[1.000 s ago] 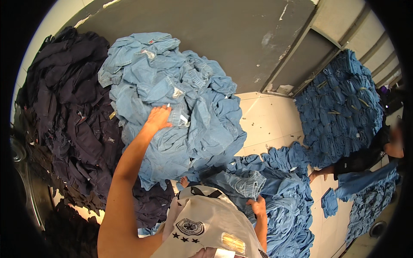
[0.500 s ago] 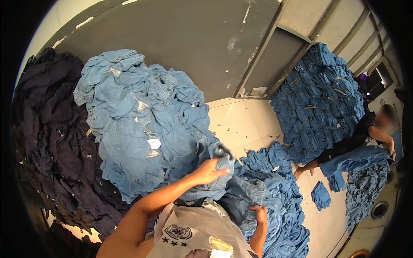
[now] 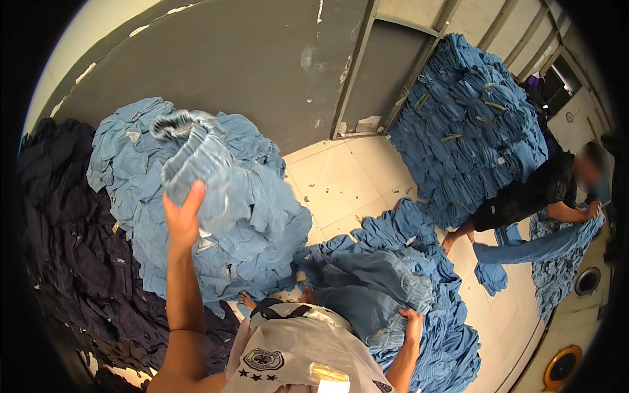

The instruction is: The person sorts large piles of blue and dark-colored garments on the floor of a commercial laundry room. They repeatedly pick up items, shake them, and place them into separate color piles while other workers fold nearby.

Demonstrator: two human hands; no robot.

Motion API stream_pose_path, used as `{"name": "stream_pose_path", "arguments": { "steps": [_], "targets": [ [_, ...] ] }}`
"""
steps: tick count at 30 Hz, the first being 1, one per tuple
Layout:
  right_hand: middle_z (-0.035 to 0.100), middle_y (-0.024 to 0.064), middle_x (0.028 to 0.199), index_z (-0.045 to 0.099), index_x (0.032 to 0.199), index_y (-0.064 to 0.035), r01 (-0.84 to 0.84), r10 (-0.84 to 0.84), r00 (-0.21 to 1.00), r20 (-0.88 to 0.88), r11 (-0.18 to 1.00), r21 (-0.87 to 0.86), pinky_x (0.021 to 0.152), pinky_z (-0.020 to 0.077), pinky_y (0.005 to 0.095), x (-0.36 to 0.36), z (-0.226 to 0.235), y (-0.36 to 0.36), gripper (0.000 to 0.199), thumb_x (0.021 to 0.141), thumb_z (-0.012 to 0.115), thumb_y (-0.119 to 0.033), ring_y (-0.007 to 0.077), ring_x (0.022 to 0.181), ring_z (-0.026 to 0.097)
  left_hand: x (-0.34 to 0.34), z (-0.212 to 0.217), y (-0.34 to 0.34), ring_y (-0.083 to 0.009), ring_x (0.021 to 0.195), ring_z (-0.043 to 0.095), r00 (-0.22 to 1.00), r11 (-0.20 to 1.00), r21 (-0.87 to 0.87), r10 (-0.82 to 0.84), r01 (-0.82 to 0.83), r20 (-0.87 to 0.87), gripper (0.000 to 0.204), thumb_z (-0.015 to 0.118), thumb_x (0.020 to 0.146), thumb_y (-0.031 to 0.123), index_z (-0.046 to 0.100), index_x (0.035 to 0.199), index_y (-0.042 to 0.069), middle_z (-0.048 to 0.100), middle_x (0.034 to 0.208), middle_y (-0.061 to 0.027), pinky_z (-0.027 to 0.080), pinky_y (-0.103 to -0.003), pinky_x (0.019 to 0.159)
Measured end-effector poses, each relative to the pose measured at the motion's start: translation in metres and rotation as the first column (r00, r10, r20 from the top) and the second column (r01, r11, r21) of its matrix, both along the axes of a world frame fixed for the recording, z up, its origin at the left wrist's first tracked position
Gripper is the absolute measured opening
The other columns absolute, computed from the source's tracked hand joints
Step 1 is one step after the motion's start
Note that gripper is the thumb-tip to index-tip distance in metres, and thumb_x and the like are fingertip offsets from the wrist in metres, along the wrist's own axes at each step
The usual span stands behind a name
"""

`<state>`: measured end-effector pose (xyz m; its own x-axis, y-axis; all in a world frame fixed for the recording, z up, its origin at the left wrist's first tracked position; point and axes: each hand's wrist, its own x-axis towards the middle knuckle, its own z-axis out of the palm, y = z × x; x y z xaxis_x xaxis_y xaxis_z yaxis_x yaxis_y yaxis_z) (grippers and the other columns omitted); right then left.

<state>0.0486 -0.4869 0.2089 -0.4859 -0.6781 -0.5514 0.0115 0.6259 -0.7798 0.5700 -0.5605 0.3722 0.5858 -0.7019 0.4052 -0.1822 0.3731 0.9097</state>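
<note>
My left hand (image 3: 183, 219) reaches over the light-blue denim pile (image 3: 262, 196) on the left. Its thumb lies over a pair of pale denim pants (image 3: 226, 173) with a gathered elastic waist, blurred by motion; the other fingertips are partly hidden by the cloth. At lower right, my right hand (image 3: 411, 322) grips the elastic waist of a second, darker pair of denim pants (image 3: 360, 281). That pair is spread across the top of a blue denim heap (image 3: 449, 340) beside me.
A dark garment pile (image 3: 72, 216) borders the far left. Behind stand a grey wall (image 3: 229, 59) and a tall stack of bundled denim (image 3: 468, 131). At right, a bent-over person (image 3: 524, 196) handles a blue garment (image 3: 544, 245) near round-windowed machines (image 3: 586, 281).
My left hand has swung left and away from me, carrying the pale pants onto the light pile. My right hand stays at the darker pair. The other person's garment is stretched out longer.
</note>
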Motion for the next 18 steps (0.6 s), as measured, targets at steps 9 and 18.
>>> {"name": "stream_pose_path", "arguments": {
  "steps": [9, 18],
  "targets": [
    [0.043, 0.0279, 0.138, 0.026, 0.141, 0.0156, -0.181, 0.175, 0.979, 0.107, 0.982, 0.051, 0.110, 0.0290, 0.0376, 0.050, 0.009, -0.020, 0.097, 0.063, 0.072, -0.018, 0.0336, 0.130, 0.042, -0.018, 0.040, -0.005, -0.0126, 0.091, 0.062, 0.980, 0.991, 0.119, -0.037, 0.061, -0.197, 0.031, 0.064, 0.093, 0.015, 0.059, 0.118, -0.002, 0.066, 0.106, -0.0055, 0.047, -0.027, 0.084],
    [0.067, 0.0137, 0.103, 0.062, 0.111, 0.0055, -0.305, 0.329, 0.908, 0.261, 0.944, -0.127, 0.090, 0.0442, 0.0336, 0.081, 0.028, -0.030, 0.050, 0.068, 0.070, -0.018, 0.0248, 0.097, 0.060, -0.048, 0.005, -0.022, -0.0183, 0.103, 0.062, 0.948, 0.918, 0.293, -0.304, 0.265, 0.093, 0.040, 0.065, 0.092, 0.017, 0.056, 0.125, -0.004, 0.065, 0.113, -0.0115, 0.047, -0.031, 0.095]
  ]
}}
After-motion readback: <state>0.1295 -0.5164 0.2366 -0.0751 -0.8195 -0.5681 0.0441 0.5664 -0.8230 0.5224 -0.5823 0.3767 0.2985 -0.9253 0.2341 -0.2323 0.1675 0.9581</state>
